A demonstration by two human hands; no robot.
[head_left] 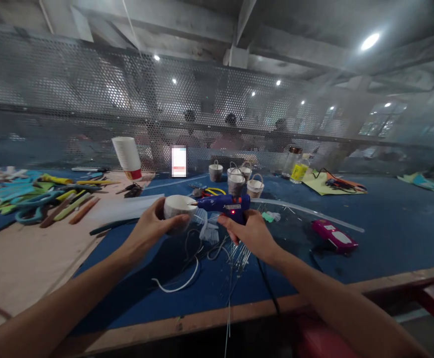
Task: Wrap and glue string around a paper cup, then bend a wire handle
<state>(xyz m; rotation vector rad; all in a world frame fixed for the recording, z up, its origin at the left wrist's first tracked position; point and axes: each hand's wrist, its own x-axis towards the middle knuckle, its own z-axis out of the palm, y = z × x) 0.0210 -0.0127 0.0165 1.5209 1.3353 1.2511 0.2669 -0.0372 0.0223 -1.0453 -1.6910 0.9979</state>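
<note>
Through the head camera I see my left hand [153, 219] pinching a pale cup [178, 213] between thumb and fingers, above the blue counter [388, 223]. My right hand [254, 233] wraps a blue glue gun [219, 203], nozzle at the cup's rim; small handled buckets [236, 184] stand beyond.

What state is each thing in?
Left hand: fingers closed on pot
Pot: held, no handle showing
Right hand: closed on glue gun
Glue gun: red light lit, nozzle at pot's rim, contact unclear
Baskets: standing, handles up
Paper cups: stacked
Jar: lid on
Ceiling lamp: lit
</note>
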